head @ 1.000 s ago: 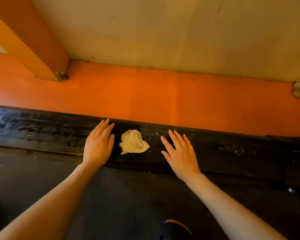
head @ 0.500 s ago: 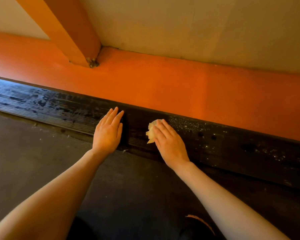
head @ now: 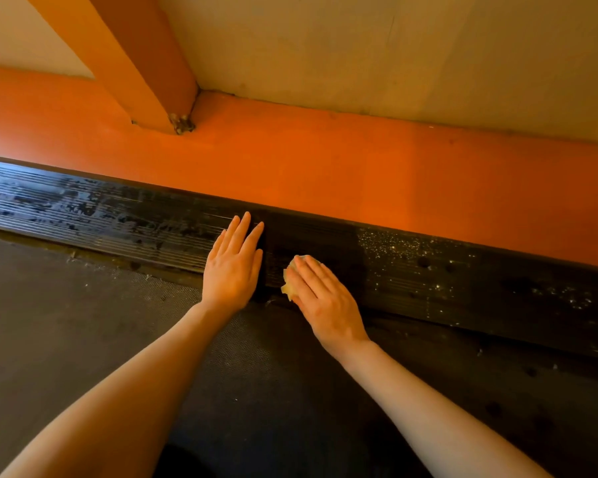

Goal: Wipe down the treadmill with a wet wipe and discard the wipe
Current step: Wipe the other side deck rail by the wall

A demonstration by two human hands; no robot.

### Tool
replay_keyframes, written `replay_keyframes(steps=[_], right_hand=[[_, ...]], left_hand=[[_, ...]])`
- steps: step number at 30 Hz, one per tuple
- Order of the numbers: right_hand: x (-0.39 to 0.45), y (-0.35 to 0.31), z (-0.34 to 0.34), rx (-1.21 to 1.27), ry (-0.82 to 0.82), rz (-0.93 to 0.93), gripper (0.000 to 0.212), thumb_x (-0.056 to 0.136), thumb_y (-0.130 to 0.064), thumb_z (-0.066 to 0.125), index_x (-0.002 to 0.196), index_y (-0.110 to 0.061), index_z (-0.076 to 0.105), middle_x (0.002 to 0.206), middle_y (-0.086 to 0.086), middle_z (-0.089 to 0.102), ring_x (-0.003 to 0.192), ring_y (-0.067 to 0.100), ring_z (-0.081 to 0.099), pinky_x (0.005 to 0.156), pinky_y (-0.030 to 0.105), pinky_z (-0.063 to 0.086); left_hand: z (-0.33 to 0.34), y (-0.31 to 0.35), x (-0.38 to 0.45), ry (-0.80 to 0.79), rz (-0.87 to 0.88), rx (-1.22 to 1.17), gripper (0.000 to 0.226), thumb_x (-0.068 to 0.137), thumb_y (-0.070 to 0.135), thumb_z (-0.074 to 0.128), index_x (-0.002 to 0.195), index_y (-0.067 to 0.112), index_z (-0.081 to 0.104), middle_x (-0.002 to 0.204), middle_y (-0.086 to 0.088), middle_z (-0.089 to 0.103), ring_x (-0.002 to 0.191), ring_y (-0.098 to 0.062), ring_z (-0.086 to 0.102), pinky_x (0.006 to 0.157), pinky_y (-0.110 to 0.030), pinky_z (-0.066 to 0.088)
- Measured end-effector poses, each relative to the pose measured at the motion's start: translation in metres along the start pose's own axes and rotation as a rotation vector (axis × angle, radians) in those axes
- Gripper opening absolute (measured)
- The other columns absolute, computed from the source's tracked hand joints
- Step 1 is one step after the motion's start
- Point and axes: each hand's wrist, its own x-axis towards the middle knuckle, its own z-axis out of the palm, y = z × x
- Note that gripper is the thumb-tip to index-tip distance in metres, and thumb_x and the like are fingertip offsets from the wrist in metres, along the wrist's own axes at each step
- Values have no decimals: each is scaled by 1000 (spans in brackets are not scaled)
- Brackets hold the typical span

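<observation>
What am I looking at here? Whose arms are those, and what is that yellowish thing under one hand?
The camera sits on a person's head and looks down, so the two bare arms you see are that person's own. There is no robot here.

The black ribbed strip running across the picture is the side rail of a treadmill, and the dark grey part nearer the person is the belt you walk on. Behind the rail is an orange frame with a slanted orange post.

The left hand lies flat on the rail with straight fingers. The right hand presses flat on a crumpled wet wipe, the pale yellowish thing that peeks out from under the fingers. To the right of that hand the rail has white specks on it.
</observation>
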Motion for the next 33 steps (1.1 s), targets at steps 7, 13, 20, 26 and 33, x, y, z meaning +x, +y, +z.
replay_keyframes(steps=[7, 13, 20, 26, 33], right_hand=[[19, -11, 7, 30, 22, 0, 53, 90, -14, 67, 140, -4, 51, 148, 15, 47, 140, 28, 41, 116, 39, 30], [-11, 16, -12, -19, 9, 50, 54, 90, -17, 65, 141, -6, 50, 148, 13, 47, 141, 27, 39, 116, 40, 32], [-5, 18, -18, -47, -39, 50, 48, 95, -20, 57, 139, -3, 51, 147, 16, 48, 140, 29, 41, 115, 41, 35], [14, 12, -21, 5, -109, 138, 67, 84, -1, 65, 146, -3, 40, 153, 17, 39, 144, 31, 33, 117, 42, 27], [-14, 28, -36, -95, -140, 353, 69, 90, -11, 66, 151, -7, 34, 158, 13, 30, 148, 27, 24, 119, 41, 22]], left_hand=[[-2, -7, -2, -14, 28, -14, 59, 100, 44, 19, 150, 17, 35, 161, -6, 22, 149, -19, 10, 118, -33, 8], [2, -2, -2, 6, -5, -13, 60, 100, 43, 18, 151, 17, 34, 161, -6, 20, 149, -16, 5, 118, -32, 5], [4, 4, -2, 25, -35, -42, 57, 101, 41, 21, 150, 15, 35, 161, -7, 21, 148, -17, 4, 119, -35, 5], [-1, 10, 0, 21, -55, -102, 58, 101, 40, 24, 154, 18, 24, 161, -4, 19, 149, -14, 4, 120, -33, 4], [10, 40, 20, 0, 67, -63, 60, 101, 46, 16, 153, 20, 27, 161, -4, 19, 150, -16, 7, 120, -32, 4]])
